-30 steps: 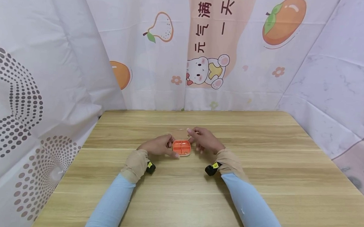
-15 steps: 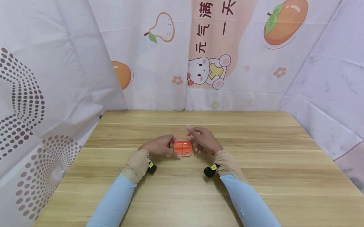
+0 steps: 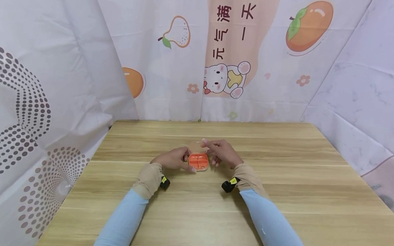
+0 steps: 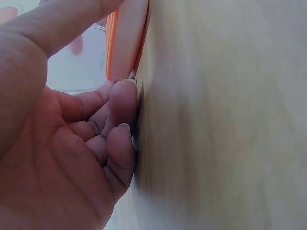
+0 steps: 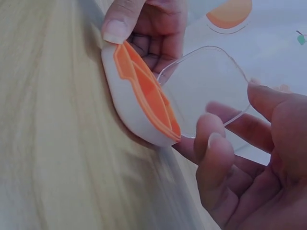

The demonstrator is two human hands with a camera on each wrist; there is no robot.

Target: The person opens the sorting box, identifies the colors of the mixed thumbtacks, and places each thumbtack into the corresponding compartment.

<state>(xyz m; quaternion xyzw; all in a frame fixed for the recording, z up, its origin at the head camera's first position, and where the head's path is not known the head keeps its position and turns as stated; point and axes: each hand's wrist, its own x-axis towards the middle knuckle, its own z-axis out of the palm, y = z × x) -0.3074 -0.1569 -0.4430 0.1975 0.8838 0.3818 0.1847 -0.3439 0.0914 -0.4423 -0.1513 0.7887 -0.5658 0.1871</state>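
A small pill box (image 3: 198, 161) with an orange insert of several compartments sits on the table, its white base showing in the right wrist view. Its clear lid (image 5: 206, 86) stands raised at the far side. The left hand (image 3: 173, 159) grips the box from the left, thumb at the front corner, other fingers curled behind; in the left wrist view the fingertips rest by the box's end, close to the wood. At the lid's right edge, the right hand (image 3: 224, 153) pinches the rim between thumb and fingers. No contents show in the visible compartments.
The wooden table (image 3: 193, 217) reaches back to a printed curtain (image 3: 173, 64) with fruit and a cartoon animal. More cloth hangs along the left and right sides. Each wrist wears a small black camera, such as the left one (image 3: 164, 182).
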